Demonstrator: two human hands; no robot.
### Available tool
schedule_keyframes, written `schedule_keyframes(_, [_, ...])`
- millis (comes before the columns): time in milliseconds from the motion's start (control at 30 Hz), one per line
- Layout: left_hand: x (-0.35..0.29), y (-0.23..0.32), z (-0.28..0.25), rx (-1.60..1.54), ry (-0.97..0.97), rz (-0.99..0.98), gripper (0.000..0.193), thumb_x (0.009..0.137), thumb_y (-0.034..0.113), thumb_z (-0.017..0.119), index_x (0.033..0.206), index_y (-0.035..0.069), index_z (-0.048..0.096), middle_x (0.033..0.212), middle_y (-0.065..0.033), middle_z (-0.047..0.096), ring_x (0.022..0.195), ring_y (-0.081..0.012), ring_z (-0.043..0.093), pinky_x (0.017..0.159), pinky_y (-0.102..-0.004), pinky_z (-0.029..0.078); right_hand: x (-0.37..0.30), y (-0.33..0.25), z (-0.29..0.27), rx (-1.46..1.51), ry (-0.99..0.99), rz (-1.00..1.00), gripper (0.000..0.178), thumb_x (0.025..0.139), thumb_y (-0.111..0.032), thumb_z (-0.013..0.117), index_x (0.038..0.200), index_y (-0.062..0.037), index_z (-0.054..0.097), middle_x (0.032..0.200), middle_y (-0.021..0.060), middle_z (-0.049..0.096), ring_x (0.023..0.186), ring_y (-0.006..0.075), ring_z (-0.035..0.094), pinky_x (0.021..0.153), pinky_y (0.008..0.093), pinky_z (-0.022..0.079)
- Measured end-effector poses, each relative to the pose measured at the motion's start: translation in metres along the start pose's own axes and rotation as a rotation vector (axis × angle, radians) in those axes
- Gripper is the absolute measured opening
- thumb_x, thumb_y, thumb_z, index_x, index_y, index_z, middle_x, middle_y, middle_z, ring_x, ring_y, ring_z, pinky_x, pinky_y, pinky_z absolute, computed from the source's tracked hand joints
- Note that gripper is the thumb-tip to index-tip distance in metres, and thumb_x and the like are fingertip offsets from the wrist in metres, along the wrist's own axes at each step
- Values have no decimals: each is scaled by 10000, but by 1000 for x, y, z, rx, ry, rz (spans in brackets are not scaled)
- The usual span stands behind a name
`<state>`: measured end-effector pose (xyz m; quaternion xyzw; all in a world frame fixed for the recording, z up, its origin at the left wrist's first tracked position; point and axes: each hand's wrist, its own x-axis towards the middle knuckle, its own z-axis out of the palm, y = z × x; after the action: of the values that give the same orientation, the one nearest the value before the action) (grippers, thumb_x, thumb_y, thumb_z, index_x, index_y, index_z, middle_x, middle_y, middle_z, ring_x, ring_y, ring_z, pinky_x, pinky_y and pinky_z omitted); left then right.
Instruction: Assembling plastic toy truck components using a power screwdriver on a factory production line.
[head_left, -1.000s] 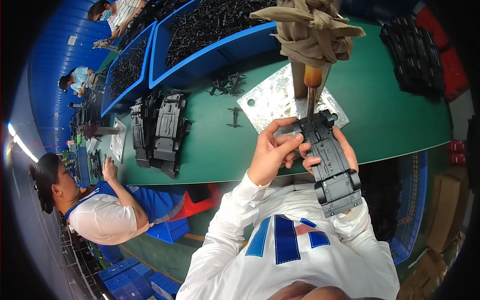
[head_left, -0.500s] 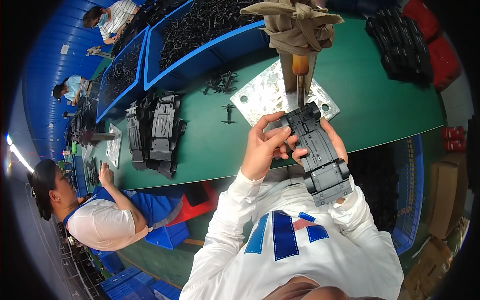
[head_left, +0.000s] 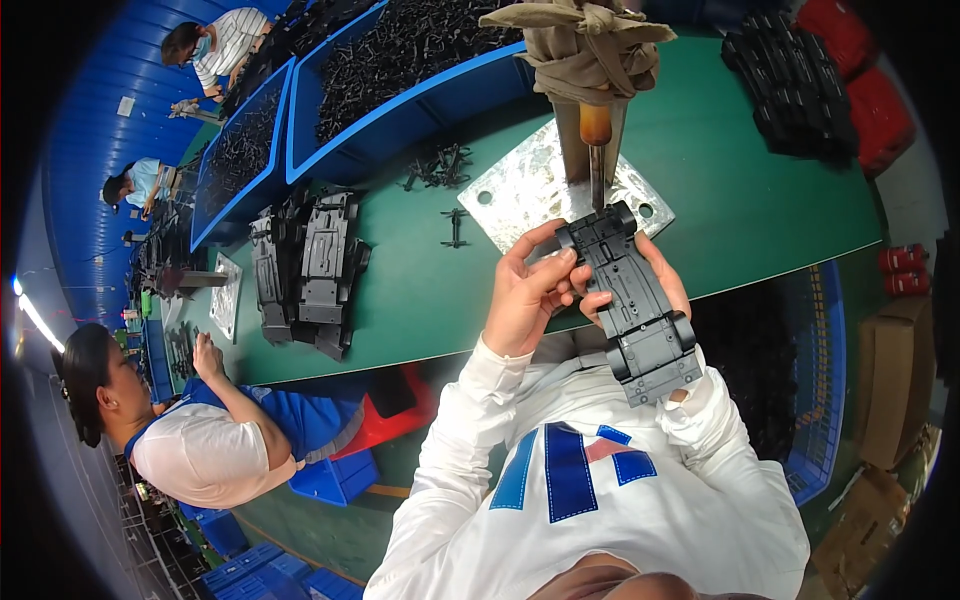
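Note:
A black plastic toy-car chassis [head_left: 645, 318] is held tilted in front of me, over the near edge of the green table [head_left: 440, 290]. My right hand [head_left: 662, 275] wraps around it from beneath and from the right, with fingertips showing at its left side. At its far left corner, my left hand [head_left: 522, 300] pinches the edge between thumb and fingers. The metal rod [head_left: 597, 175] of an upright tool, topped with a tied brown cloth [head_left: 590, 55], ends right at the chassis's far end; whether they touch I cannot tell. Under the rod lies a shiny metal plate [head_left: 520, 185].
Stacked chassis [head_left: 325, 270] lie to the left, near a loose small black axle-like part [head_left: 454, 228] and a small pile [head_left: 438, 168]. Blue bins [head_left: 400, 115] of black parts stand behind. More chassis [head_left: 790, 85] lie at far right. A co-worker [head_left: 200, 440] sits at left.
The whole view has shifted slightly. My hands and the chassis keep almost the same pose under the rod. The co-worker's hand at left has moved a little.

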<state>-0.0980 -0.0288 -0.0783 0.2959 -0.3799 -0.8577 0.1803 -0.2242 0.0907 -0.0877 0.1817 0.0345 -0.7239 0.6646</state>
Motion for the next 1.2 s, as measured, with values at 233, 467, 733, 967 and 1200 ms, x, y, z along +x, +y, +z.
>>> schedule_keyframes(233, [4, 7, 7, 78, 27, -12, 519, 908, 80, 629, 1372, -30, 422, 846, -113, 640, 638, -128, 549, 660, -287, 536, 2, -5, 6, 37, 67, -8, 465, 1028, -385, 406, 1226, 8, 556, 1033, 240, 653, 834, 300, 620, 703, 368, 501])
schedule_keyframes(467, [16, 7, 5, 72, -2, 21, 550, 908, 92, 653, 1374, -57, 403, 853, -105, 675, 632, -98, 572, 601, -205, 487, 11, -12, 1, 10, -7, -9, 553, 1017, -427, 425, 1328, 29, 450, 1197, 229, 535, 948, 274, 532, 652, 333, 464])
schedule_keyframes(733, [29, 3, 3, -35, 30, 5, 496, 943, 145, 635, 1355, -55, 444, 813, -65, 606, 633, -84, 534, 564, -210, 445, 17, -20, -2, 60, -46, 1, 543, 1013, -417, 445, 1342, 16, 449, 1209, 234, 531, 962, 288, 510, 661, 344, 468])
schedule_keyframes(967, [35, 5, 11, -9, 70, 28, 497, 951, 144, 619, 1367, -58, 437, 801, -53, 595, 636, -78, 524, 556, -204, 429, 17, -21, 12, 73, -38, -5, 471, 1020, -407, 422, 1186, 3, 585, 992, 233, 660, 777, 280, 616, 689, 353, 503])
schedule_keyframes(1200, [36, 5, 13, -53, 56, 13, 474, 944, 136, 628, 1352, -37, 460, 789, -40, 587, 648, -75, 537, 537, -197, 412, 17, -25, 3, 145, -60, 16, 534, 1014, -405, 437, 1371, -8, 462, 1237, 240, 539, 993, 326, 533, 687, 369, 478])
